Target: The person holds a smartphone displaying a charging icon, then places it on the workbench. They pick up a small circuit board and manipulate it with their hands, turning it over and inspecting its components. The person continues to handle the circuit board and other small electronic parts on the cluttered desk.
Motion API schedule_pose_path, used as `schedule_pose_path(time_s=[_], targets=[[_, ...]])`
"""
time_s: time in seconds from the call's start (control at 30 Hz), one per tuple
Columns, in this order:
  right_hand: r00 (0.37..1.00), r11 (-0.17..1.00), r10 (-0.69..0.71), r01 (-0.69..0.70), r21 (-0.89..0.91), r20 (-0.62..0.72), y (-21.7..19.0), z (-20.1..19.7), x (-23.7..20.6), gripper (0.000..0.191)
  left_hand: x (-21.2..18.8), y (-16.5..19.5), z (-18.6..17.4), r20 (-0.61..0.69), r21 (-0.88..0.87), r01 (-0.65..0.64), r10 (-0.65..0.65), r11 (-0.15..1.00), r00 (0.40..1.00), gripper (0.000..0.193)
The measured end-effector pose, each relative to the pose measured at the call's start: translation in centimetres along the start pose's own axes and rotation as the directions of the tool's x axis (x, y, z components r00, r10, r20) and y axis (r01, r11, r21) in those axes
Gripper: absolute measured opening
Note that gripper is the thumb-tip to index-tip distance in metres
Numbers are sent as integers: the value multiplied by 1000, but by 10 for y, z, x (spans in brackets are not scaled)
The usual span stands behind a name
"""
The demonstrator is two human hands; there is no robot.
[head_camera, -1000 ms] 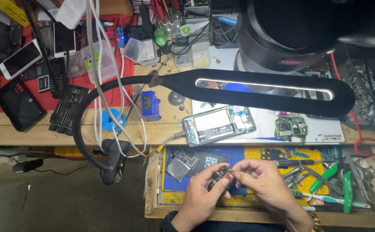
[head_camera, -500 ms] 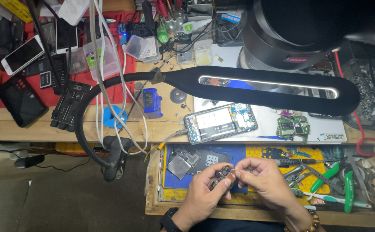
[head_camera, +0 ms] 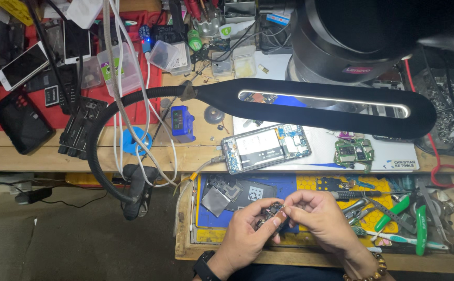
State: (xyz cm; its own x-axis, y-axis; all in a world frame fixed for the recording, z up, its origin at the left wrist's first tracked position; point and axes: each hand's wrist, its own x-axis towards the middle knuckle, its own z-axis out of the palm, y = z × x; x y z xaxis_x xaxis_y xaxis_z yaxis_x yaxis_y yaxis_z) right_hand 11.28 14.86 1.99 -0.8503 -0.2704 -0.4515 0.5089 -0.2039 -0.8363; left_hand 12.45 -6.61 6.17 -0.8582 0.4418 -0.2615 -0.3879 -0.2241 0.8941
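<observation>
Cluttered wooden workbench (head_camera: 39, 156), phone repair gear all over it, with a lower tray-like shelf at the near edge carrying a blue and yellow work mat (head_camera: 284, 183). Both hands are down over that mat's near edge. The left hand (head_camera: 248, 231) and right hand (head_camera: 318, 216) are pressed together around a small dark circuit board part (head_camera: 272, 213), fingertips pinched on it from both sides. Honestly it's tiny and half covered by fingers, so I can't say exactly which component it is, maybe a camera or connector module.

Up on the main worktop, just behind the mat, an opened smartphone (head_camera: 266, 147) lies face down with its insides showing, and a green motherboard (head_camera: 353, 152) sits to its right on a white pad. A black gooseneck lamp (head_camera: 331, 106) stretches across above them. Tweezers, green-handled cutters (head_camera: 420, 229) and a toothbrush (head_camera: 393, 240) lie at the right end of the tray.

What could go wrong: the part is held in the air by fingertip pressure alone, so a slip could flick it off the near edge onto the dark floor. Squeezing too hard could also bend it or tear a flex.
</observation>
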Motion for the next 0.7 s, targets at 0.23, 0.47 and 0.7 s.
schedule_pose_path(time_s=[0.23, 0.47, 0.7], targets=[[1000, 1000, 4, -5, -21, -18, -6, 4, -2, 17, 0, 3, 1, -67, 110, -6, 14, 994, 998, 36], [1000, 1000, -1, 1, -11, 4, -2, 2, 1, 14, 0, 1, -1, -60, 66, -4, 8, 998, 998, 38], [997, 990, 75, -72, -121, 18, -6, -8, 3, 13, 0, -2, -1, -53, 124, 13, -7, 992, 999, 39]])
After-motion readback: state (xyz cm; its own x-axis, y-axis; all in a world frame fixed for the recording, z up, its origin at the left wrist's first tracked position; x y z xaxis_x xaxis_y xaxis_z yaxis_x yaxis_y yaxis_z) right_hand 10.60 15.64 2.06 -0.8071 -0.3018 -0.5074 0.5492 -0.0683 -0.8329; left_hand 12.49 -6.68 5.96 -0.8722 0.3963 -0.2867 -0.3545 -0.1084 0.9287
